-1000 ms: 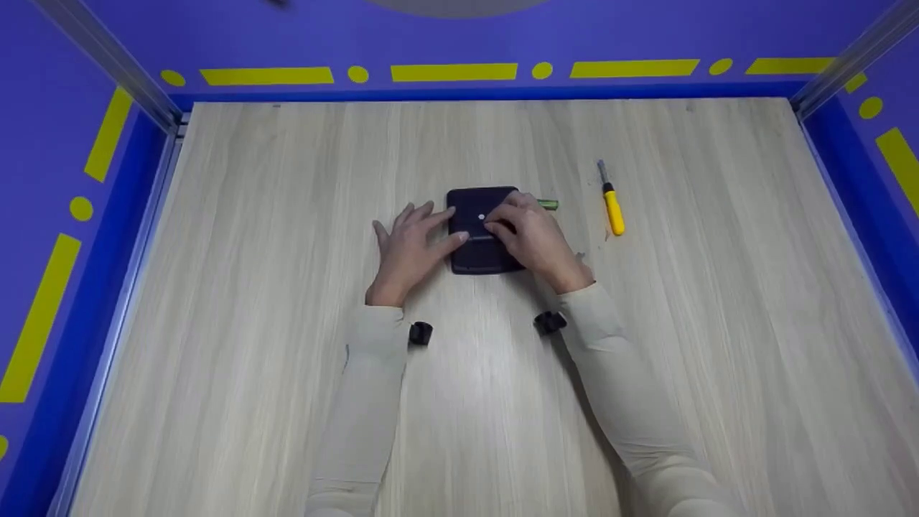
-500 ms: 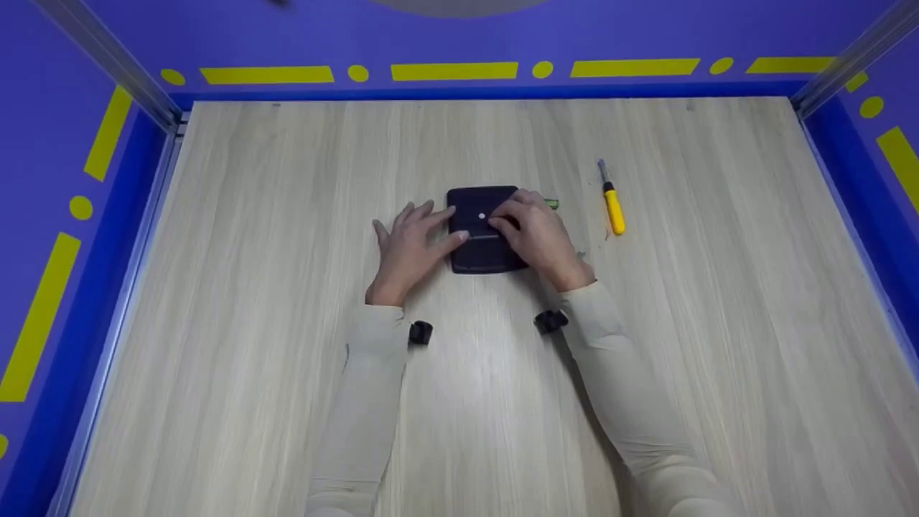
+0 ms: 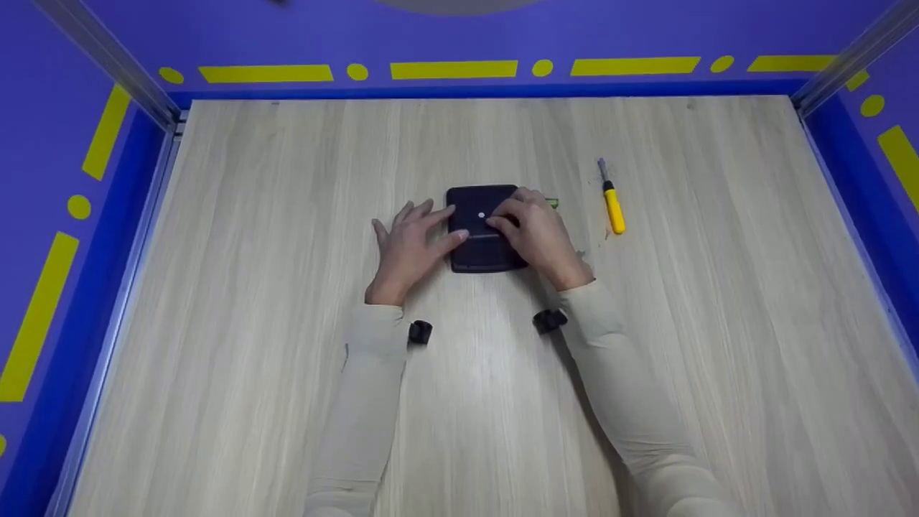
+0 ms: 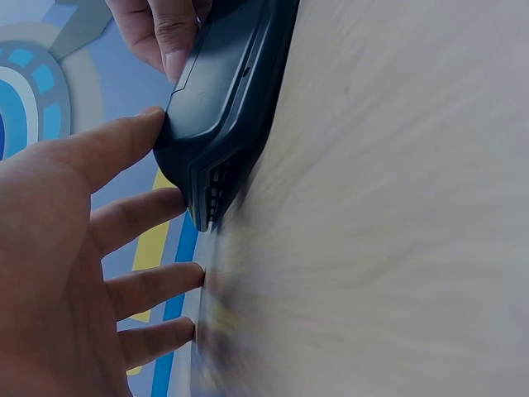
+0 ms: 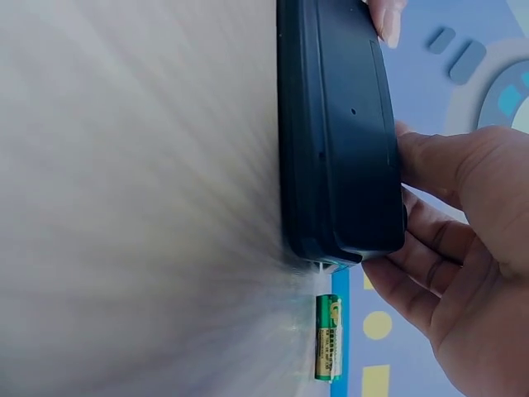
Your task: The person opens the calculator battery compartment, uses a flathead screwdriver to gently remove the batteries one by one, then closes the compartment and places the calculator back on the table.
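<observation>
A black boxy device with a white dot on its upper face lies on the table; its exact kind is unclear. My left hand spreads straight fingers at its left edge, the thumb touching the upper face. In the left wrist view, slots show along one end of the device. My right hand reaches over the right side with bent fingers, thumb and index finger close together at the upper face. The right wrist view shows its thumb at the device, but whether anything small sits between the fingertips is hidden.
A green battery lies on the table just beyond the device, partly covered by the right hand in the head view. Farther right lies a screwdriver with a yellow handle. Blue walls with yellow marks border the wooden table.
Since a second ago, the right hand has shifted slightly right and covers more of the battery. The left hand and the device stay in place.
</observation>
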`<action>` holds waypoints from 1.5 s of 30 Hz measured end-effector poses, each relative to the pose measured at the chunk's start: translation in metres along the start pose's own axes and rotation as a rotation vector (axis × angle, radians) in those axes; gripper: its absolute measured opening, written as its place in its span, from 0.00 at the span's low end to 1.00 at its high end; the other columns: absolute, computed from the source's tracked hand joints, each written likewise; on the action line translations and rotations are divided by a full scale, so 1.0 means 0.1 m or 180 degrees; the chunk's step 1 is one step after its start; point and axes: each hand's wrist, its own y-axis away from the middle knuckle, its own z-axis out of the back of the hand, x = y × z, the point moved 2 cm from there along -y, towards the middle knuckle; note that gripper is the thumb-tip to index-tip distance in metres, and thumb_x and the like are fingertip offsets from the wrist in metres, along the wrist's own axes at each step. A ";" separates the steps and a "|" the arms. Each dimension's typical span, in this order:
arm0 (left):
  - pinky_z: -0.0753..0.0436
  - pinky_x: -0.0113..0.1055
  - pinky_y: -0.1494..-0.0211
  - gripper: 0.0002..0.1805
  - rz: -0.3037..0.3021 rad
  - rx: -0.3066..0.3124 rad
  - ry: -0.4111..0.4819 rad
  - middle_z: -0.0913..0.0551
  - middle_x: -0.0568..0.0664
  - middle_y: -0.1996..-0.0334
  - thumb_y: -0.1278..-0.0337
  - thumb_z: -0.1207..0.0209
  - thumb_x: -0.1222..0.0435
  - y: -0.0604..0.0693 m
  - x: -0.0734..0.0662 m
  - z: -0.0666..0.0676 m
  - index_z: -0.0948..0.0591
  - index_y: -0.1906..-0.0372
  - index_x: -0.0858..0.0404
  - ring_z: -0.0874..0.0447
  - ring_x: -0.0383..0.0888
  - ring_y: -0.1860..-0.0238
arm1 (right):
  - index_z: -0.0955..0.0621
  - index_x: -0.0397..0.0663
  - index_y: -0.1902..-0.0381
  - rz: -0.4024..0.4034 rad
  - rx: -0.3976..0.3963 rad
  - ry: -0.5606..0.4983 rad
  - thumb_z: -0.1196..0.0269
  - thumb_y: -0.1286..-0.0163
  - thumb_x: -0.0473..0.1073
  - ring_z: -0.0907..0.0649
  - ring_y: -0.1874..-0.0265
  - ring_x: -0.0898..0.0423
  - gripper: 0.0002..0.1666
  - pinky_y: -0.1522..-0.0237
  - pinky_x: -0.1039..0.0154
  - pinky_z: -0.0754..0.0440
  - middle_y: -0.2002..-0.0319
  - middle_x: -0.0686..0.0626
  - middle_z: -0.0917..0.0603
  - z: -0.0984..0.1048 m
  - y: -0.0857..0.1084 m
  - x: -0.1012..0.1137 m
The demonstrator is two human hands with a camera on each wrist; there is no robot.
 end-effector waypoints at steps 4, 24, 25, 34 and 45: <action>0.67 0.77 0.24 0.36 -0.0002 -0.0003 -0.0005 0.33 0.55 0.20 0.30 0.40 0.37 0.00 0.00 0.00 0.24 0.23 0.48 0.47 0.58 0.17 | 0.10 0.39 0.56 -0.0007 0.0004 0.0015 0.31 0.23 0.41 0.18 0.55 0.46 0.09 0.48 0.50 0.18 0.57 0.43 0.16 0.00 0.00 0.00; 0.67 0.77 0.24 0.36 -0.0004 -0.0009 -0.0014 0.33 0.55 0.20 0.30 0.40 0.36 -0.01 0.00 -0.01 0.23 0.24 0.48 0.47 0.59 0.17 | 0.09 0.40 0.59 0.0073 -0.0017 -0.0043 0.30 0.24 0.41 0.18 0.52 0.45 0.08 0.44 0.50 0.19 0.57 0.43 0.15 0.01 0.00 -0.01; 0.67 0.77 0.24 0.36 0.0001 -0.0009 -0.0022 0.33 0.55 0.20 0.30 0.40 0.36 -0.01 0.00 -0.01 0.23 0.24 0.48 0.47 0.59 0.17 | 0.09 0.40 0.59 0.0074 -0.0018 -0.0047 0.30 0.24 0.41 0.18 0.52 0.45 0.08 0.44 0.50 0.19 0.57 0.43 0.15 0.00 0.00 -0.01; 0.67 0.76 0.23 0.36 0.0054 -0.0011 -0.0052 0.33 0.55 0.20 0.30 0.40 0.37 0.00 0.00 -0.01 0.23 0.24 0.47 0.47 0.58 0.17 | 0.10 0.40 0.59 0.0046 -0.0018 -0.0118 0.30 0.25 0.40 0.18 0.53 0.45 0.07 0.45 0.50 0.19 0.57 0.43 0.16 -0.01 -0.01 -0.02; 0.67 0.76 0.24 0.36 0.0041 -0.0028 -0.0025 0.33 0.55 0.20 0.30 0.40 0.37 -0.01 -0.01 -0.01 0.23 0.24 0.47 0.47 0.59 0.17 | 0.09 0.40 0.59 0.0001 0.0010 -0.0138 0.30 0.25 0.41 0.18 0.54 0.45 0.08 0.46 0.50 0.19 0.57 0.43 0.16 0.01 -0.01 -0.01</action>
